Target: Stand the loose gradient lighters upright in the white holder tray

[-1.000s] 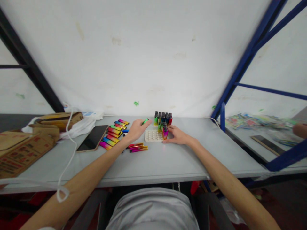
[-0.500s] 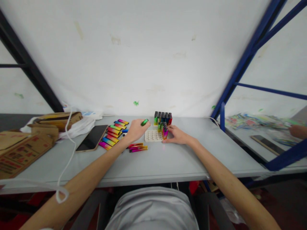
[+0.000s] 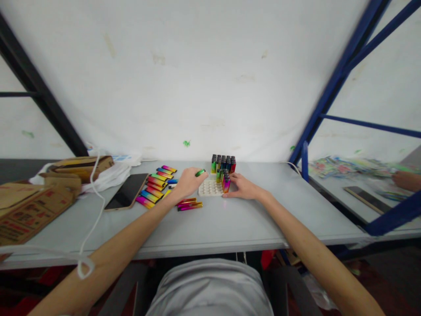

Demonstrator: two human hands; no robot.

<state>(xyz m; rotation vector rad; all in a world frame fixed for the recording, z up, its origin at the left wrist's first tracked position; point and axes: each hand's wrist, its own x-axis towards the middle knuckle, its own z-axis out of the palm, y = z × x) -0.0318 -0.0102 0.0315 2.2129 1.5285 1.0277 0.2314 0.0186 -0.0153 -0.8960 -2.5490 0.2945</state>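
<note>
Green lighter (image 3: 200, 173): in the head view it is held between the closed thumb and fingers of the left hand (image 3: 187, 182), near the white tray (image 3: 208, 188), at eleven o'clock from it. At the tray's three o'clock, the right hand (image 3: 242, 186) has thumb and forefinger parted beside an upright magenta lighter (image 3: 226, 183); whether they grip it I cannot tell. More upright lighters (image 3: 223, 164) stand at one o'clock, loose lighters (image 3: 154, 191) lie at nine, and a phone (image 3: 127, 193) rests beyond them.
</note>
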